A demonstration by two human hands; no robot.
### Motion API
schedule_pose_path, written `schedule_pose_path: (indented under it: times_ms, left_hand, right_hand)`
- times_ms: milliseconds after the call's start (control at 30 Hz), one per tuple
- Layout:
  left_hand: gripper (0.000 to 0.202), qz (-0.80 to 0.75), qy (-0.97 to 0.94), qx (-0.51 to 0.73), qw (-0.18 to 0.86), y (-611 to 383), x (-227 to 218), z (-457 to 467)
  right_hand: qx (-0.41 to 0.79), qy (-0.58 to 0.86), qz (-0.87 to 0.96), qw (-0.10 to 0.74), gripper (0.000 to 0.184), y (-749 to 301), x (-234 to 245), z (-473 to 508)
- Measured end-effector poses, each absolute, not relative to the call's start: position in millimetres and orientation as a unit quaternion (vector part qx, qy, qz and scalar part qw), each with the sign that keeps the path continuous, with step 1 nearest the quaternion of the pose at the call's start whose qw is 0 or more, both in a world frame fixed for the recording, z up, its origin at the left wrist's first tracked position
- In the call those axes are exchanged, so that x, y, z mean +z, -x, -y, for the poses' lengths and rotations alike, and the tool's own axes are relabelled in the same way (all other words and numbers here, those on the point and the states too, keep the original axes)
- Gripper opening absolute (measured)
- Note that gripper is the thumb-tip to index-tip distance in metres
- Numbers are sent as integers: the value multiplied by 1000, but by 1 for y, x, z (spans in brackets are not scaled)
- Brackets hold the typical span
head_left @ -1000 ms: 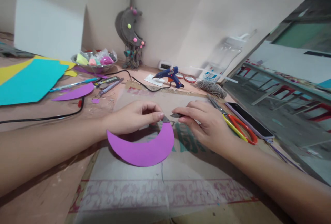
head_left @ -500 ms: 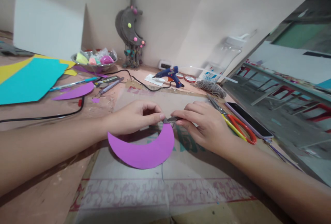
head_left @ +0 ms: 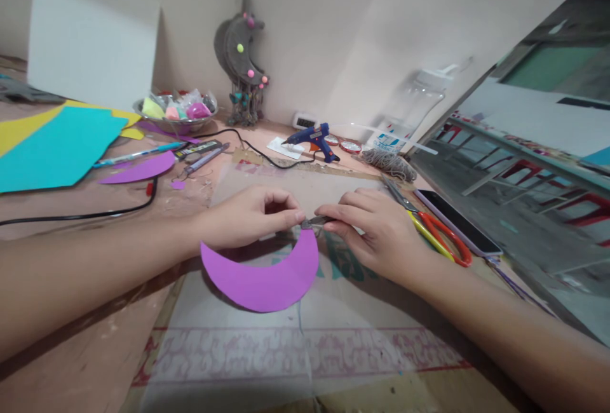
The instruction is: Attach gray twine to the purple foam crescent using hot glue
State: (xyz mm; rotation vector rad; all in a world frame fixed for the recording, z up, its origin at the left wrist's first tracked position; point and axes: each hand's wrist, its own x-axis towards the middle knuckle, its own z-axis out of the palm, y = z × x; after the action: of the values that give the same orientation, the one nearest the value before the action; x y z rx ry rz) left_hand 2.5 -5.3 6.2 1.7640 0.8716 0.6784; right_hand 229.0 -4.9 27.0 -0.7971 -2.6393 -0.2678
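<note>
A purple crescent cut-out (head_left: 267,283), points upward, is held over the work sheet. Its right tip is covered in something grey that looks like wound yarn (head_left: 307,225). My left hand (head_left: 260,213) pinches that grey-covered tip between thumb and forefinger. Just to the right, my right hand (head_left: 374,225) pinches a short dark grey piece, apparently yarn, running to the tip. A thin strand (head_left: 300,321) shows below the crescent.
Behind my hands lie a blue glue gun (head_left: 312,138) and a grey yarn bundle (head_left: 391,164). Scissors (head_left: 436,232) and a phone (head_left: 457,222) lie right. A bowl (head_left: 174,126), coloured sheets (head_left: 61,146) and a utility knife (head_left: 204,160) are left. A decorated grey crescent (head_left: 238,51) hangs behind.
The purple crescent has turned very slightly, its left point shifting a little right. Both hands keep their pinch at the tip, almost in the same place.
</note>
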Motion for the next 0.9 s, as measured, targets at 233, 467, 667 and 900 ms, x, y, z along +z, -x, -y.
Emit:
schedule_pose_path:
  times_ms: [233, 467, 667, 900]
  left_hand:
    - [22, -359, -725, 275, 519, -3, 7, 6]
    - [20, -345, -731, 278, 519, -3, 7, 6]
    - [18, -345, -728, 275, 524, -3, 7, 6]
    - [17, -352, -722, 279, 526, -3, 7, 4]
  right_hand:
    - [-125, 281, 935, 175, 26, -228, 26, 6]
    - [-164, 260, 934, 182, 24, -229, 24, 6]
    - [-168, 249, 935, 186, 24, -228, 23, 6]
    - [-96, 274, 936, 201, 25, -230, 24, 5]
